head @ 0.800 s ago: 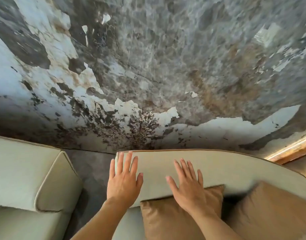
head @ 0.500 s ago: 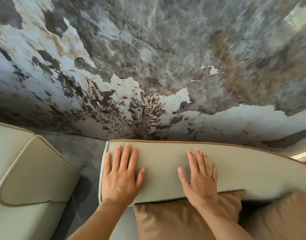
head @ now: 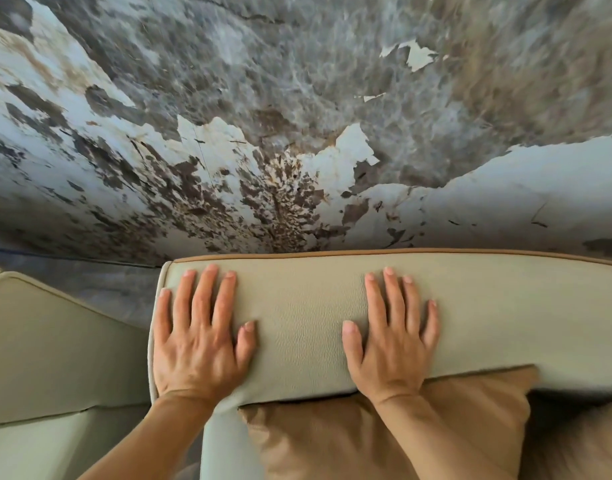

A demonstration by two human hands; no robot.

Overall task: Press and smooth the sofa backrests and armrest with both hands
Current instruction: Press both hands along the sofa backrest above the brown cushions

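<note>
A cream leather sofa backrest (head: 297, 317) with tan piping along its top edge runs across the lower half of the view. My left hand (head: 200, 337) lies flat on it near its left end, fingers spread. My right hand (head: 391, 341) lies flat on the same backrest further right, fingers spread, wrist just above a tan cushion (head: 384, 434). Neither hand holds anything.
A second cream sofa section (head: 55, 358) stands at the left, separated from the backrest by a gap showing grey floor (head: 114, 292). A mottled grey and white stone wall (head: 297, 133) rises right behind the backrest. Another brown cushion (head: 574, 445) lies at the lower right.
The view has dropped and come closer to the backrest. Both hands have slid apart, the right one moving rightward along the backrest, and now lie flat further onto its surface.
</note>
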